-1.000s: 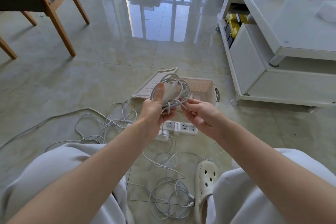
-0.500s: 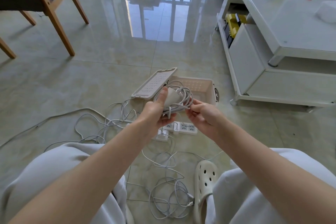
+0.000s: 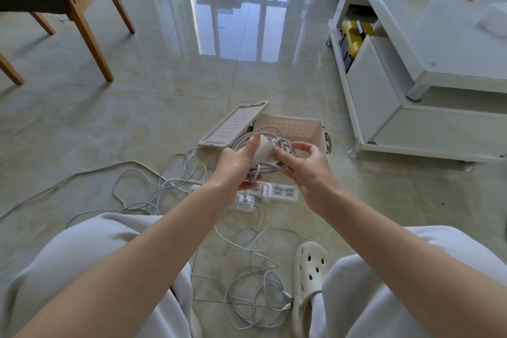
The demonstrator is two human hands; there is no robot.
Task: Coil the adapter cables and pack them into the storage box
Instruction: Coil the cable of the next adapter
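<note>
Grips a white adapter [image 3: 262,149] in the left hand [image 3: 236,167], thumb pressed up its face, fingers curled beneath, with its coiled cable [image 3: 286,145] bunched around it. Has the right hand [image 3: 310,170] half open against the coil, thumb lifted, fingertips at the strands; cannot tell whether pinching or merely touching. Holds the bundle in the air before the near wall of the open storage box [image 3: 318,129] on the floor [image 3: 164,90], lid [image 3: 233,126] propped at its left side. Below the hands, a white power strip [image 3: 279,192]; nearer the knees, loose cables [image 3: 255,302] in a tangle.
</note>
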